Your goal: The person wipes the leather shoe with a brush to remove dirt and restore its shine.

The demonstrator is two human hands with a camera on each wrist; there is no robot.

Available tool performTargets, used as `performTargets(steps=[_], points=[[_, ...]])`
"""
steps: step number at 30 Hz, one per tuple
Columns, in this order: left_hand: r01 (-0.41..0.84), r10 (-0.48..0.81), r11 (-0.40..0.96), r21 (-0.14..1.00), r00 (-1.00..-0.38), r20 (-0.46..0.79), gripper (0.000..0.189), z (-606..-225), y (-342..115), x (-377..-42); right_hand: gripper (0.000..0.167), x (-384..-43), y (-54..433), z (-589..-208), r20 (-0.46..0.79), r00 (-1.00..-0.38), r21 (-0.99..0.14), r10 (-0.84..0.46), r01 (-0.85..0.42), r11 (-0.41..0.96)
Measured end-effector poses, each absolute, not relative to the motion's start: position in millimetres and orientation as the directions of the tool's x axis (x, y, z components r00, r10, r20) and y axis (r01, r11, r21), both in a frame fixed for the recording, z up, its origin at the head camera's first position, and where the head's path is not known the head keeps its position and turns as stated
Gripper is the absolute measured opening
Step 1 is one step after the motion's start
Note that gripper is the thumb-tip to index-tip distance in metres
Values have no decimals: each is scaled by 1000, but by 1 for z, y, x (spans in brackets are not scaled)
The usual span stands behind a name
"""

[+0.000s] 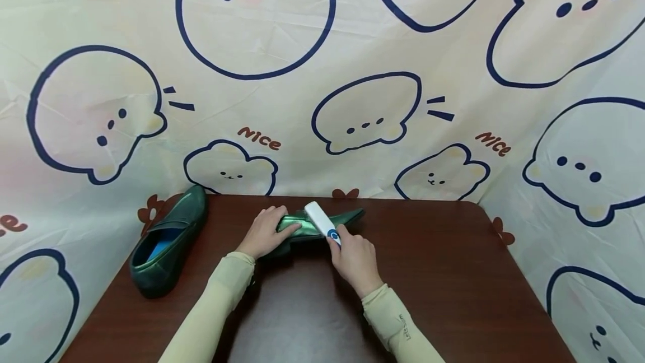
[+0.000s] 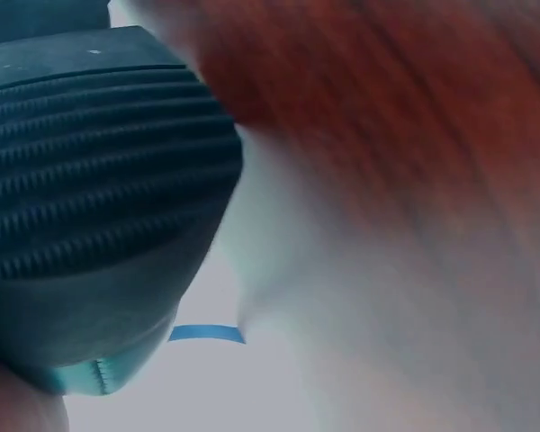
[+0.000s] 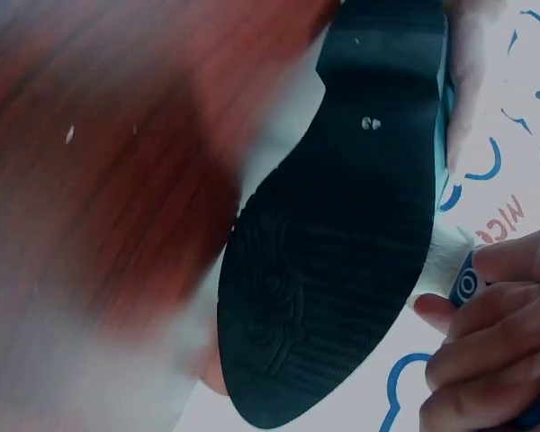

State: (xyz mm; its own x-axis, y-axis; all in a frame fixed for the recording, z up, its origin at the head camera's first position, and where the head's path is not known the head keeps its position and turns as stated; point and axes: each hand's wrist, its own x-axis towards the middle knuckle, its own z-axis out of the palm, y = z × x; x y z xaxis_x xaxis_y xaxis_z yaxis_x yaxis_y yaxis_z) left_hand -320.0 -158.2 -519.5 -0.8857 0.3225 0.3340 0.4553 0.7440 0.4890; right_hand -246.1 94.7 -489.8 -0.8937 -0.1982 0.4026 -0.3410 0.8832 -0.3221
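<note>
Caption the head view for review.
Left fingers hold a green shoe; right fingers grip a white tool at its upper; another green shoe sits left.

In the head view, the patterned cloth (image 1: 287,102) is brightly and softly lit, and its creases can be made out. Pale glare is reflected on the near middle of the brown table (image 1: 443,296). A gleam is caught on the held green shoe (image 1: 308,231), and dark shade is cast beneath it. In both wrist views a bluish cast is seen, and the table is blurred and partly veiled by whitish haze; the ridged sole (image 2: 99,171) is dim but more clearly focused.
</note>
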Motion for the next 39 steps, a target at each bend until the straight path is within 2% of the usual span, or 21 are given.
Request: performTargets(steps=[7,12,15,21,24,33,39], points=[[483,334,736,475,-869,365,41,-521,-156,-319,29,-254,121,-486,395,-911,-276,-120,-242,930],[497,345,739,454,-859,379,43,-521,-155,-318,26,-264,141,-487,369,-929,-284,-41,-154,946],[499,352,743,446,-858,373,45,-522,-156,-318,25,-265,143,-488,378,-924,-282,-62,-179,943],[477,326,759,443,-867,376,43,-521,-159,-316,23,-257,122,-483,399,-878,-321,-263,-403,857],[474,320,767,433,-867,383,43,-521,-159,-316,23,-254,112,-483,403,-859,-303,-316,-451,840],[493,341,759,425,-857,385,45,-522,-157,-316,28,-254,117,-486,425,-872,-292,-244,-387,875],[501,348,758,417,-852,392,44,-523,-156,-315,28,-266,140,-485,364,-921,-308,-139,-260,915]])
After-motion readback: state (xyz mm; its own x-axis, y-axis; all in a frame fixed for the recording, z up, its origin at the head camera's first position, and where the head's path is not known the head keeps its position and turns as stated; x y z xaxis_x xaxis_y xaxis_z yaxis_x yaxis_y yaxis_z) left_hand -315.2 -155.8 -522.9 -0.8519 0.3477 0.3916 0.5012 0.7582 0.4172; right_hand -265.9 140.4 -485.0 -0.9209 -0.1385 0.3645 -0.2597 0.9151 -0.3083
